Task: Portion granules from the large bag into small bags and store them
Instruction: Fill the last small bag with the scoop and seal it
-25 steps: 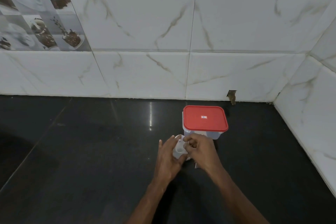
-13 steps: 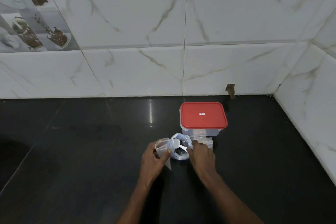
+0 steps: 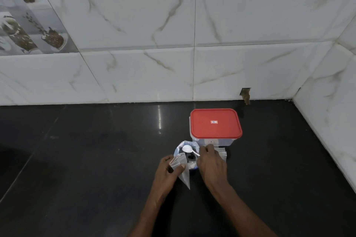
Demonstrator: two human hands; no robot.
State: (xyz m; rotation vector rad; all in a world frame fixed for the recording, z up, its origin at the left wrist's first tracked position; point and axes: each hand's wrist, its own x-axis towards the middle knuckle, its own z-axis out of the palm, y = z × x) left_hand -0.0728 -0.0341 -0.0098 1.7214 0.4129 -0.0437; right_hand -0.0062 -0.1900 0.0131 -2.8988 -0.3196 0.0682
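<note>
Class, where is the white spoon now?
Head view, centre: the white spoon is over the large bag, held by the right hand, just before the red-lidded box.

two bare hands and forearms, seen from above by the wearer's head camera

the left hand [image 3: 167, 170] and the right hand [image 3: 210, 164] are both uncovered, and each runs back into a bare arm: the left forearm [image 3: 152, 210] and the right forearm [image 3: 240, 210] show plain skin as far as the bottom edge of the view. both forearms are lean, narrow at the wrist and broader toward the elbow end. knuckles show as faint ridges on the back of the right hand. the dim light leaves nails and finer skin detail too soft to tell.
</note>
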